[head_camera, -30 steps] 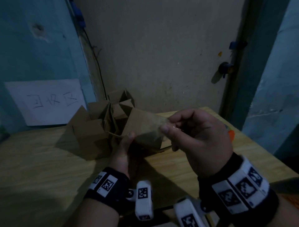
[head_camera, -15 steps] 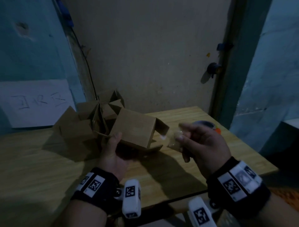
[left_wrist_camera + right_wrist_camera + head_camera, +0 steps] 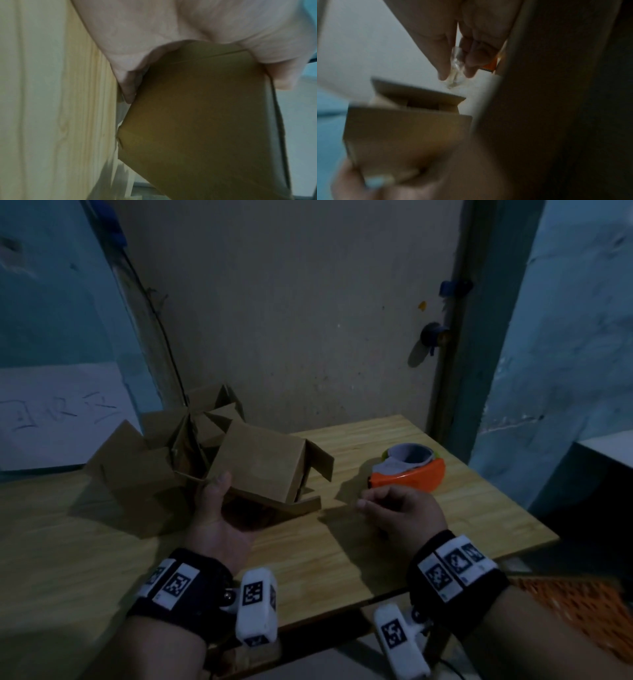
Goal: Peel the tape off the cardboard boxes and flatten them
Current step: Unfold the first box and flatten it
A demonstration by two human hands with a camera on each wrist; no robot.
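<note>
The left hand [image 3: 219,518] grips a small cardboard box [image 3: 260,465] at its near corner, thumb on the top panel and the other fingers [image 3: 126,86] curled under it, tilting the box off the wooden counter [image 3: 308,559]. Its end flaps hang open on the side facing the orange tape dispenser [image 3: 407,474]. Between box and dispenser, the right hand [image 3: 400,513] hovers low over the counter, thumb and fingers [image 3: 443,65] pinching a crumpled wad of clear tape [image 3: 456,70]. More opened boxes [image 3: 137,467] crowd behind the held box.

The likely snag is the tape: being sticky, it may cling to the fingers instead of dropping, or stick to the counter or back onto a flap. The one-handed corner grip also looks marginal; the tilted box could slip or twist once pressing begins, and flattening it against the crowded boxes behind could knock them about.
</note>
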